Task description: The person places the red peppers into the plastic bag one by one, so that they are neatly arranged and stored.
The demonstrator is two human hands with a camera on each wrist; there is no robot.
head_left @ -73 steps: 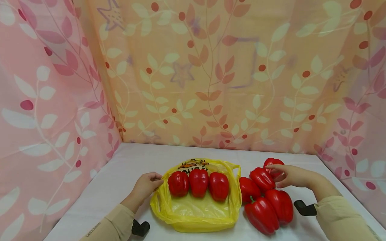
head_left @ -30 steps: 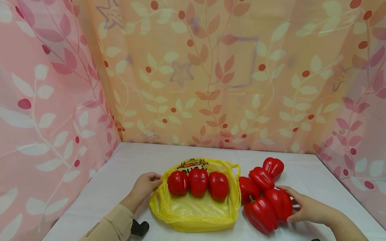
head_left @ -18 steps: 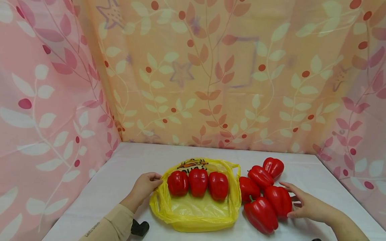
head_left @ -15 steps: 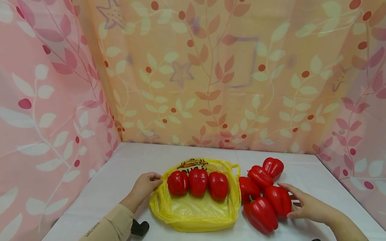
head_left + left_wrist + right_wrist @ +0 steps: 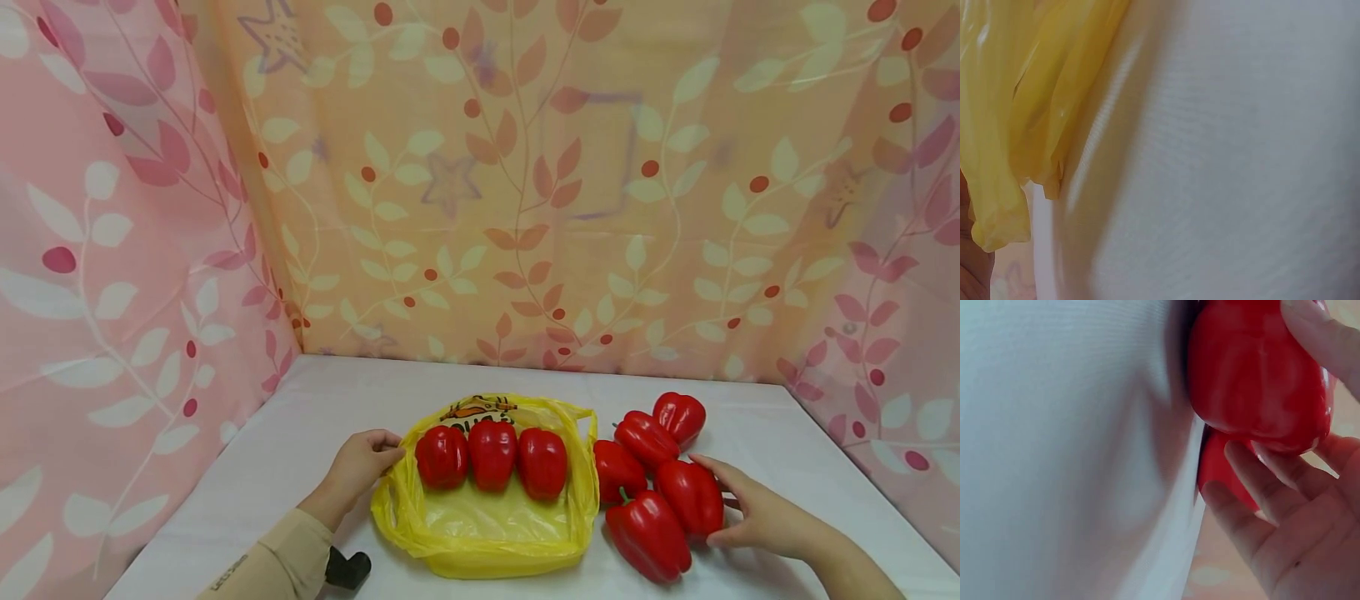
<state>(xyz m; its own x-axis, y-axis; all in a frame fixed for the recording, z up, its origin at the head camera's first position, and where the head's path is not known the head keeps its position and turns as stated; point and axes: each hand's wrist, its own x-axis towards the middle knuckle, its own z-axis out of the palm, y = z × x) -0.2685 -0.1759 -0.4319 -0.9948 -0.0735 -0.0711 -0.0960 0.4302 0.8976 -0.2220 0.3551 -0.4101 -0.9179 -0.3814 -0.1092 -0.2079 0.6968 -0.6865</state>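
Observation:
A yellow plastic bag (image 5: 502, 562) lies with its mouth spread, and three red bell peppers (image 5: 493, 455) sit in a row inside it. My left hand (image 5: 358, 468) pinches the bag's left rim between thumb and fingers; in the left wrist view the gathered yellow plastic (image 5: 997, 125) hangs beside the fingers. On the right, my right hand (image 5: 765, 512) grips the right end of a red bell pepper (image 5: 686, 498), thumb on the near side and index finger on the far side. In the right wrist view, the thumb lies against this pepper (image 5: 1254, 375), with the other fingers beneath.
Several more red bell peppers are clustered right of the bag: one with a green stem (image 5: 648, 537) in front, others (image 5: 647, 440) behind. A white cloth (image 5: 345, 392) covers the table. Patterned curtains (image 5: 465, 275) enclose the back and sides.
My right hand has come from the rearmost pepper down to the front right one. That pepper has shifted slightly back, and the one behind it has turned a little. My left hand stays put.

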